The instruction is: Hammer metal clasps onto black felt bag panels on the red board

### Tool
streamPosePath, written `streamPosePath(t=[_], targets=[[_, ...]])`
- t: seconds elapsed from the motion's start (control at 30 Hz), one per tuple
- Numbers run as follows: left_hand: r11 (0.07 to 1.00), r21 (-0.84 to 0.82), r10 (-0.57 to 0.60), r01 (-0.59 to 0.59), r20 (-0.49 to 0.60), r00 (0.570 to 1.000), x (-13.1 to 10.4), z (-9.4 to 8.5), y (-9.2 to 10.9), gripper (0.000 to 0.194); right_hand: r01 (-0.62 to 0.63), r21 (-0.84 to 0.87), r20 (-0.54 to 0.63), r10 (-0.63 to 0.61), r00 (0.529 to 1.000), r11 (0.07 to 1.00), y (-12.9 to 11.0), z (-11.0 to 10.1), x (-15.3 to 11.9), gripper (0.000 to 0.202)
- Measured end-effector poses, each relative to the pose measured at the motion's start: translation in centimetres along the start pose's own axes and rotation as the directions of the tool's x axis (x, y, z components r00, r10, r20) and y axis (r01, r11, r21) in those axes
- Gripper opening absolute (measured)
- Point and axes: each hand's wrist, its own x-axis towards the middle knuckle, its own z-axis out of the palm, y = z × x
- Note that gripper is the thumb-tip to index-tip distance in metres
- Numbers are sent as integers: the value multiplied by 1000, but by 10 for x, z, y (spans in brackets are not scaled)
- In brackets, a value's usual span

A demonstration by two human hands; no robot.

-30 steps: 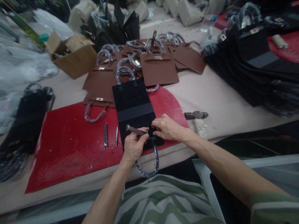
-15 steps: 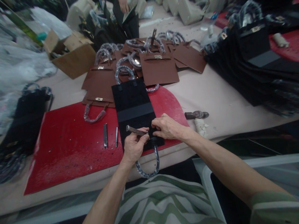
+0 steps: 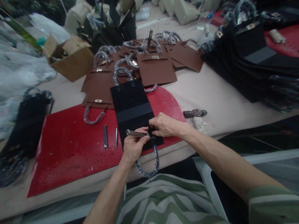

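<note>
A flat black handbag panel [image 3: 130, 102] lies over a red board [image 3: 74, 149], its plastic-wrapped handle [image 3: 157, 160] looping off the near edge. My left hand [image 3: 133, 147] is closed around a metal punch [image 3: 135, 133], held slanted with its tip low over the panel close to the handle's base. Just right of that tip, my right hand [image 3: 164, 125] rests on the panel with curled fingers; anything between them is hidden. Two more metal rods, a wider punch [image 3: 105, 137] and a thinner punch [image 3: 116, 137], lie on the board to the left.
Brown handbag panels [image 3: 157, 71] with wrapped handles are heaped behind the board. A hammer [image 3: 195, 113] and a whitish roll [image 3: 199, 125] lie to the right. Black panels are stacked at right [image 3: 235, 67] and left [image 3: 25, 121]. A cardboard box [image 3: 72, 63] stands back left.
The view has shifted slightly. The punch in my left hand lies a little flatter, while both hands stay at nearly the same spot on the panel. Another person's hand has left the top edge.
</note>
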Motion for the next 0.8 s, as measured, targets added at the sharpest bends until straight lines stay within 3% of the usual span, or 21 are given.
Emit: streamPosePath(t=[0.4, 0.6, 0.8], targets=[[998, 25, 58, -59, 41, 997, -1, 1, 2, 17, 63, 169, -237, -21, 971, 984, 8, 23, -17, 16], [996, 70, 53, -59, 82, 995, -1, 1, 2, 15, 49, 140, -395, 11, 919, 989, 10, 32, -18, 42], [994, 91, 50, -59, 93, 994, 0, 3, 1, 16, 110, 234, -437, 3, 899, 966, 20, 37, -15, 51]])
